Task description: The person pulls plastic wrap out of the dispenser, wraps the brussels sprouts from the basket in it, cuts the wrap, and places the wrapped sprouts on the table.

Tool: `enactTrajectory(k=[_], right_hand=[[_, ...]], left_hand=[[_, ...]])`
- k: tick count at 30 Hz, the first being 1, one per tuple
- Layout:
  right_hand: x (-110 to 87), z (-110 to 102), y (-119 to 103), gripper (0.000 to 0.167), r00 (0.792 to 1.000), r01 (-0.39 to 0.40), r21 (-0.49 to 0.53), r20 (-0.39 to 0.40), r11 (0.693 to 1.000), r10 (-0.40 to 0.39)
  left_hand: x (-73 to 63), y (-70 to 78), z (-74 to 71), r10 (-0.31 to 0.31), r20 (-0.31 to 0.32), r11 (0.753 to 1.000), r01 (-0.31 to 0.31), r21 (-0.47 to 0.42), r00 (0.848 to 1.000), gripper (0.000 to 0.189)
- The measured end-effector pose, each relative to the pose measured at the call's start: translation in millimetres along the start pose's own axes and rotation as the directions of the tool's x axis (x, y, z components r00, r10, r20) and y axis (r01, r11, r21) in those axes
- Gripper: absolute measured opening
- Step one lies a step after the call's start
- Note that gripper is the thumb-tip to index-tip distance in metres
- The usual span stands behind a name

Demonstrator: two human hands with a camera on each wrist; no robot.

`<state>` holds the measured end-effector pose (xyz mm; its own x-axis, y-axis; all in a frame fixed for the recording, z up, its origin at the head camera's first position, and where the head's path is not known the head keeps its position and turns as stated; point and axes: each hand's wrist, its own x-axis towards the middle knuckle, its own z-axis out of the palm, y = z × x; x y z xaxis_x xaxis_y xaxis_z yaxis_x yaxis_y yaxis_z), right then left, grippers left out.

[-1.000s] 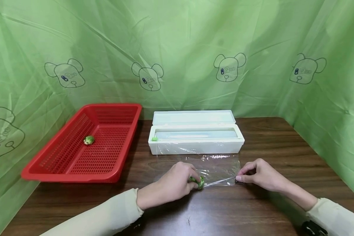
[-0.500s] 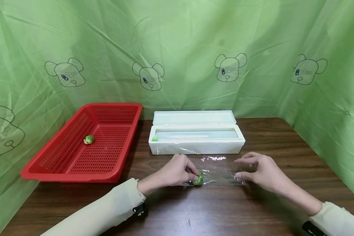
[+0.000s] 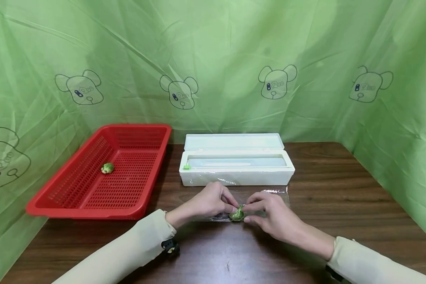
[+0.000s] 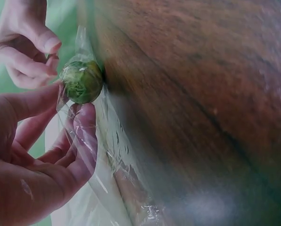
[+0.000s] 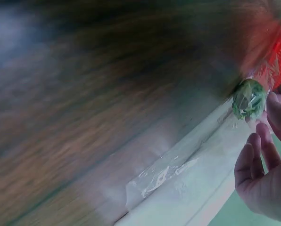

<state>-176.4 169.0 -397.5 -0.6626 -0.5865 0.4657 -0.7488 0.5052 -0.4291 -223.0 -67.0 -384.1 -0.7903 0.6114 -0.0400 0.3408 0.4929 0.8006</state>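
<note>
A green Brussels sprout (image 3: 236, 215) with clear cling film (image 3: 279, 195) over it sits on the table in front of the white cling film box (image 3: 238, 177). My left hand (image 3: 212, 200) holds the sprout from the left between thumb and fingers, the film draped across its fingertips in the left wrist view. From the right comes my right hand (image 3: 275, 213), thumb and fingers spread apart, fingertips right at the sprout. The right wrist view shows the wrapped sprout (image 5: 250, 100) beside these loosely bent fingers (image 5: 254, 153). Film runs from the box to the sprout.
To the left stands a red plastic basket (image 3: 136, 213) with another Brussels sprout (image 3: 107, 168) inside. The box's lid (image 3: 234, 141) is raised at the back, and a green cutter slide (image 3: 186, 167) is at its left end. Green cloth (image 3: 227, 59) encloses the dark wooden table (image 3: 262, 260).
My right hand has let go of the film's right corner and moved left to the sprout. My left hand stays at the sprout, which has rolled slightly toward the box in the film.
</note>
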Motion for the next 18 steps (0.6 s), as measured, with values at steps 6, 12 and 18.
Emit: enactTrajectory(k=[6,12,18], right_hand=[[4.5,8,1,0.024,1.000,-0.016,-0.009,-0.002,1.000,0.016],[7.7,15,5,0.025,1.000,-0.013,-0.010,-0.016,1.000,0.013],[11.4,17,6,0.024,1.000,-0.020,-0.012,0.003,1.000,0.020]], left_hand=[[1.8,-2.2,-1.1,-0.002,0.008,1.000,0.001,0.021,1.000,0.006],[3.1,-3.1,-2.4,0.006,0.018,0.998,-0.007,0.056,1.000,0.007],[-12.7,8.3,-2.1,0.089,-0.095,0.979,-0.070,0.190,0.991,0.015]])
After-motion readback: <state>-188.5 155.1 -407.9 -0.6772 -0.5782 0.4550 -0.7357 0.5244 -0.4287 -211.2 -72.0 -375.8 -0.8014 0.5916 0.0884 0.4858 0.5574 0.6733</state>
